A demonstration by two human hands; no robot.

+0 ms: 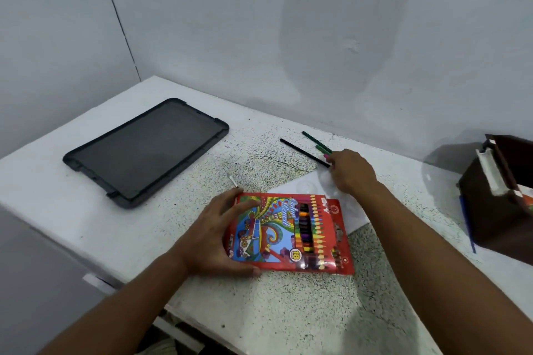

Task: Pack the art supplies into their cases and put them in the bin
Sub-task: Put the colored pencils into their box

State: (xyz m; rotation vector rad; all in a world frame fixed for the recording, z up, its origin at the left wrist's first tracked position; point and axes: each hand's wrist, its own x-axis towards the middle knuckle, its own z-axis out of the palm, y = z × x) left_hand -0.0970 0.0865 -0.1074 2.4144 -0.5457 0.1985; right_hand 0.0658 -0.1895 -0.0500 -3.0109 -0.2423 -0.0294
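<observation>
**Head view: one hand steadies the pencil box, the other reaches for loose pencils**

Head view, at about six o'clock on the speckled table (288,311): the left hand (207,242) grips the one red colour-pencil box (291,232) by its left edge, thumb below and fingers on the cover, likely to keep it still for loading. At one o'clock from the box, the right hand (350,171) has its fingers curled down at the near ends of the loose pencils; whether it has pinched one I cannot tell. I count one black pencil (302,152) and two green pencils (315,142), perhaps more under the fingers. One white sheet (305,186) lies beneath the box. One dark lid (144,150) lies at ten o'clock, one brown bin (499,210) at three o'clock.
</observation>
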